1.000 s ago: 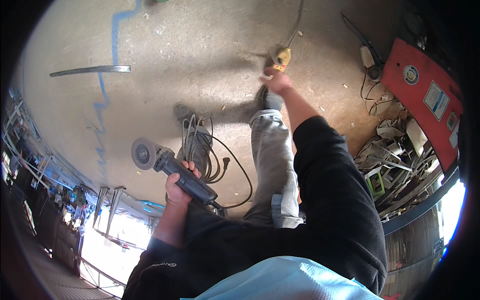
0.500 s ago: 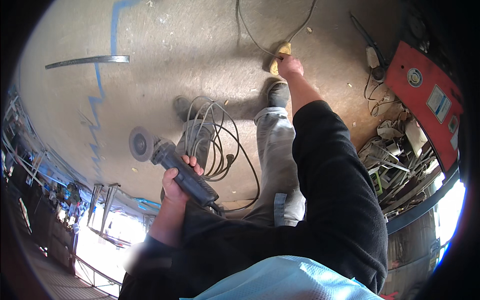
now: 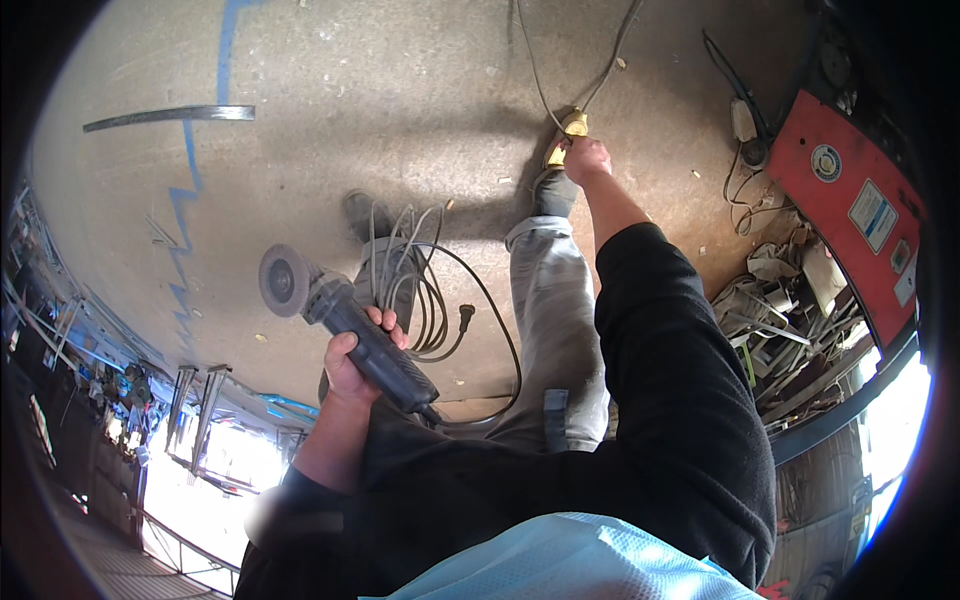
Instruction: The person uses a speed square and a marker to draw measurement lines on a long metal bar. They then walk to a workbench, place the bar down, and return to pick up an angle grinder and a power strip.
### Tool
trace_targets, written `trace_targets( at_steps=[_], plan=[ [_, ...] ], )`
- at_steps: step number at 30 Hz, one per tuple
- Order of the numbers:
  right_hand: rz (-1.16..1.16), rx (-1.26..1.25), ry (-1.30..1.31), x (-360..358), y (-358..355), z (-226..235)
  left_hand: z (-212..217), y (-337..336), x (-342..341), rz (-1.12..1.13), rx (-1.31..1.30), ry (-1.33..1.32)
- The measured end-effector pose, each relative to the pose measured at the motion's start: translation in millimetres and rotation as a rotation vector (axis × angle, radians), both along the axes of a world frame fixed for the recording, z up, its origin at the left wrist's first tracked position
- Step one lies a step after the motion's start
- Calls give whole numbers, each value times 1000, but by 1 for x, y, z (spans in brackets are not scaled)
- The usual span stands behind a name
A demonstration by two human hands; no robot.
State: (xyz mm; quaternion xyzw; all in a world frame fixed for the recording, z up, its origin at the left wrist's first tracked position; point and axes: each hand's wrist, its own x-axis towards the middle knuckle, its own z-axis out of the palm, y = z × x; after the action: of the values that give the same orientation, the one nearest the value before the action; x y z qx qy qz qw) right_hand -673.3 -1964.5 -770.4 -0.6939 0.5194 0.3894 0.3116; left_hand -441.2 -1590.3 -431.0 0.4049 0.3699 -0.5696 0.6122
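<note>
My left hand (image 3: 358,362) is closed around the dark body of an angle grinder (image 3: 368,350), whose round abrasive disc (image 3: 284,280) points to the upper left. A coil of grey cable (image 3: 432,310) hangs beside the grinder, and a black plug (image 3: 466,314) dangles from it. Farther off, just beyond my right shoe (image 3: 553,196), my right hand (image 3: 587,160) is closed on a yellow power strip (image 3: 574,123). A thin cable (image 3: 540,82) runs to the strip by my fingers. Whether a plug is also between those fingers is hidden.
A dark metal strip (image 3: 170,117) lies on the concrete floor across a blue painted line (image 3: 190,160). At right stand a red machine panel (image 3: 850,200) and a heap of scrap (image 3: 785,310). Another corded tool (image 3: 748,125) lies by the panel. Metal legs (image 3: 208,405) stand at left.
My right hand and the yellow power strip have come slightly nearer, toward my right shoe, and the strip has tilted. The thin cable has shifted right. The hanging coil and its plug have swung a little.
</note>
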Motion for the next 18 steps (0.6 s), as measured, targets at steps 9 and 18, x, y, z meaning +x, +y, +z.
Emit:
trace_targets(
  at_steps=[9,18],
  plan=[
    [-196,70,-340,-28,13,40,-10,-16,8,-20,2,5],
    [-407,-204,-124,10,-21,7,-17,-26,19,-80,0,-26]
  ],
)
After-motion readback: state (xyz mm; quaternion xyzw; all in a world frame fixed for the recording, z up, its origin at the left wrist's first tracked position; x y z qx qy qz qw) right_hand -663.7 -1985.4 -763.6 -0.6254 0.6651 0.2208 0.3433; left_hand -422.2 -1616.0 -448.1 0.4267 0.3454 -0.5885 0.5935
